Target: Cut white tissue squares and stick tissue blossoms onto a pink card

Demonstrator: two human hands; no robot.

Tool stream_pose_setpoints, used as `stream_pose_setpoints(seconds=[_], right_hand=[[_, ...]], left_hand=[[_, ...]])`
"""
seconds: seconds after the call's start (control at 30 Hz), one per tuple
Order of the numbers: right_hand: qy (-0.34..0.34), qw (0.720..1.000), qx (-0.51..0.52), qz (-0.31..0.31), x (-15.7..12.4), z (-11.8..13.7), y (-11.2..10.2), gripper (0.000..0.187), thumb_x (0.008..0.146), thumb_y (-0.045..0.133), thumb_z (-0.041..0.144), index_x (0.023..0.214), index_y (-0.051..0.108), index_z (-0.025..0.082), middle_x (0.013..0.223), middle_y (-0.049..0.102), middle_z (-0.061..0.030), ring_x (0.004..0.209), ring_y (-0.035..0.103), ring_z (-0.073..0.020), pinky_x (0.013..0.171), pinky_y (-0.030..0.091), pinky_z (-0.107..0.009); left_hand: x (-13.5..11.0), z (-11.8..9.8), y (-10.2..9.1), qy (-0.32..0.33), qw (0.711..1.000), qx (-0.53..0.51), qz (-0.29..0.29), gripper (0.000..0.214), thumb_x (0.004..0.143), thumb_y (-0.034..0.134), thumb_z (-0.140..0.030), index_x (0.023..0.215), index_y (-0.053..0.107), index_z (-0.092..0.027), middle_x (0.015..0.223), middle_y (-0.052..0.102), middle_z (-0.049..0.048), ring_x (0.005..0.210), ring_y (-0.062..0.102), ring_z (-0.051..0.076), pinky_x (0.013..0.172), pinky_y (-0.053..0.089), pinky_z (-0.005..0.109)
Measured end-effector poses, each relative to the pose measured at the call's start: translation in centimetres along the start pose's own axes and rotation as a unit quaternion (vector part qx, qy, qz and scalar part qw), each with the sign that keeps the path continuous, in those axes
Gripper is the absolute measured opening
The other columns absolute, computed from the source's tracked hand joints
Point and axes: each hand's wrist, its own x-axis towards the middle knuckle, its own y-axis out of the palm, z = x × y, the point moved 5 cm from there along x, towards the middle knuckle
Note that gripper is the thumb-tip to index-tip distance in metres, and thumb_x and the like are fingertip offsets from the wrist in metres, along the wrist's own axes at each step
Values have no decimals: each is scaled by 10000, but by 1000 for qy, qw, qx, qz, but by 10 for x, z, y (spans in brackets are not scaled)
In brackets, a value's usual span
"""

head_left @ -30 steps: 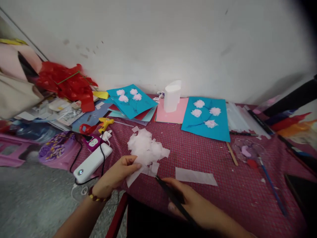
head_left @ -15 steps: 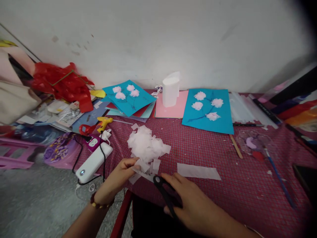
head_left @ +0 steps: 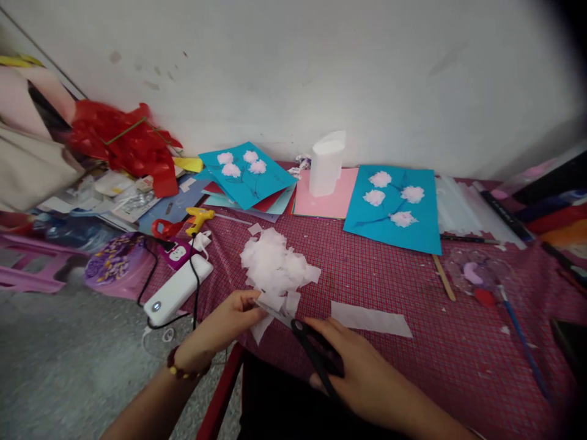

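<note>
My right hand (head_left: pixel 353 360) grips a pair of black-handled scissors (head_left: pixel 316 354), whose blades point left toward my other hand. My left hand (head_left: pixel 236 315) pinches white tissue paper (head_left: pixel 261 330) by the blade tips; part of this paper hangs below the blades, and my fingers hide some of it. Just beyond both hands lies a loose heap of cut tissue pieces (head_left: pixel 277 263). A longer tissue strip (head_left: pixel 371 319) lies flat on the checked tablecloth, to the right of the heap.
Two blue sheets with tissue flowers (head_left: pixel 389 235) (head_left: pixel 247 183) lie toward the wall. Between them a white tissue roll (head_left: pixel 326 168) stands on pink paper (head_left: pixel 351 183). At left are a yellow glue gun (head_left: pixel 198 219) and a white power bank (head_left: pixel 178 290); at right, a blue brush (head_left: pixel 523 336).
The view has shifted slightly, so most things sit a little further right. The scissor blades lie across the paper near my left fingertips, and the paper below them hangs at a different angle.
</note>
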Motion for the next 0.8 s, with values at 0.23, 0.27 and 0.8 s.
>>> stream_pose_setpoints(seconds=[0.23,0.27,0.8], right_hand=[[1,1000,-16,-2,1,-1,-1,655,704,640,184,1316,433,287,1206,548,-64,1055,528,-224,912,407,-361],[2,1000,-23,-3,2,-1,-1,657,705,641,185,1319,430,287,1200,548,-64,1051,527,-223,909,409,-361],[0,999,-39,-21,17,-25,-9,555,737,607,148,1278,518,233,1104,639,-81,973,589,-221,873,436,-347]], left_hand=[[4,3,-1,5,1000,-30,-2,177,753,648,-254,892,723,-173,828,715,35,750,618,148,744,454,246],[5,4,-1,1,999,-43,1,175,744,655,-251,883,724,-171,816,714,36,739,618,148,742,455,251],[21,-2,1,-58,996,-58,34,140,668,664,-224,769,664,-127,729,682,4,620,579,117,609,428,222]])
